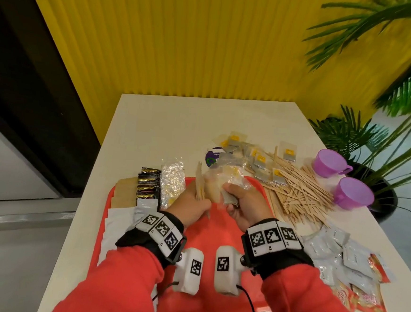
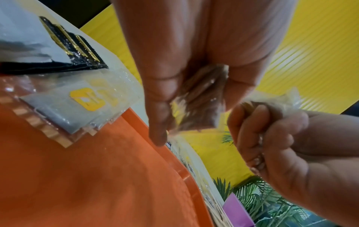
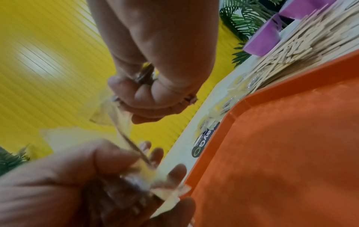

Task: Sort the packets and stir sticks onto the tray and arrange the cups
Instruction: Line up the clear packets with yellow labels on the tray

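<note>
Your left hand (image 1: pixel 190 205) and right hand (image 1: pixel 246 204) are both raised over the far part of the red tray (image 1: pixel 207 242), close together, sharing a bunch of clear packets (image 1: pixel 221 185). Your left fingers are curled tight round a stack of them, thumb on top, with the packet edges sticking up past your knuckles. In the left wrist view the clear packet (image 2: pixel 198 99) sits pinched between thumb and fingers. Your right hand is clamped on the crumpled clear plastic just beside that, fingers folded into the palm; the wrist views are blurred, so you cannot tell how many packets it has.

Just left of your left hand, on the tray's far left corner, lie sorted rows: a clear crinkled packet (image 1: pixel 171 184), then black-and-gold sachets (image 1: pixel 148 183), then brown paper packets (image 1: pixel 124 195), with white sachets (image 1: pixel 125 223) nearer you.

Beyond and to the right of your right hand, off the tray on the white table (image 1: pixel 167 128), the wooden stir sticks (image 1: pixel 299 195) lie in a loose heap, with yellow-labelled packets (image 1: pixel 260 160) scattered across its far side. Further right of the heap stand two purple cups (image 1: pixel 351 197), upright, near each other at the table's edge. Near your right wrist, off the tray, sits a pile of white sachets with red-and-orange packets (image 1: pixel 370 301) under it.
</note>
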Action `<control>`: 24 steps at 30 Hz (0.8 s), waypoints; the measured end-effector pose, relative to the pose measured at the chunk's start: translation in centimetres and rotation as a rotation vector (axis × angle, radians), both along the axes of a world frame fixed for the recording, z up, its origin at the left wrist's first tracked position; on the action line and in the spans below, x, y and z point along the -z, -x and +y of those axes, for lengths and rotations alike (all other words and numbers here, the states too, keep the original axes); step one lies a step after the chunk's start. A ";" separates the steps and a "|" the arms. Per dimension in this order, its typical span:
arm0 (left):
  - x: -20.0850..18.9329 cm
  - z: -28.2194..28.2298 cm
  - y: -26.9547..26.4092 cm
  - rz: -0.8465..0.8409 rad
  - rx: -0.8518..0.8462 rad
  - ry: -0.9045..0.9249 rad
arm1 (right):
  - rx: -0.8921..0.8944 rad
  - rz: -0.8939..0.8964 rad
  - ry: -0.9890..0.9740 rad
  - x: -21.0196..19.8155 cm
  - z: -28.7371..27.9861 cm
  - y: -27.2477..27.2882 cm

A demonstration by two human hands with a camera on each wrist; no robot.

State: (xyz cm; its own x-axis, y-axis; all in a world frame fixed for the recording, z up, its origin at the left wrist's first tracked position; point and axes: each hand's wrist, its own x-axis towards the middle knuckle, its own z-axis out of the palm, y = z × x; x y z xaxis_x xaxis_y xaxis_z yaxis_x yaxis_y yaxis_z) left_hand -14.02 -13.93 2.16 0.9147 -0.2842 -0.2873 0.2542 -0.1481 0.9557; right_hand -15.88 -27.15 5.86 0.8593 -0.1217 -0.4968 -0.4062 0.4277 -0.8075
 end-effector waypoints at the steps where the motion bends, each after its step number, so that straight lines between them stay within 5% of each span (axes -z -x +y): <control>1: 0.0 0.0 -0.1 -0.015 -0.032 -0.020 | 0.027 -0.001 0.041 -0.1 -0.2 0.0; 8: 0.4 -0.1 -0.4 -0.250 0.007 -0.103 | 0.034 -0.001 0.298 0.8 -1.5 0.3; 12: 0.4 -0.9 -0.2 -0.236 0.143 -0.042 | -0.014 -0.026 0.059 0.8 -0.3 0.2; 16: -0.1 -0.8 -0.3 -0.193 0.053 0.010 | -0.014 -0.052 -0.050 0.9 -0.2 0.0; 20: -0.2 -0.4 -0.7 0.008 -0.070 0.082 | 0.073 -0.085 0.032 1.1 -1.1 -0.1; 24: -1.1 -0.7 -0.5 0.317 -0.102 0.279 | 0.045 -0.163 0.464 2.4 -1.5 -0.3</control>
State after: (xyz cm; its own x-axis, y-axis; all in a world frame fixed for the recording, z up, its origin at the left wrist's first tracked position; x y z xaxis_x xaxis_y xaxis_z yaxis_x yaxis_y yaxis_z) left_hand -13.55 -14.58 3.25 0.8211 -0.3032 -0.4836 0.5415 0.1459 0.8280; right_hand -15.58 -28.62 3.45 0.9102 -0.3370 -0.2408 -0.2481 0.0219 -0.9685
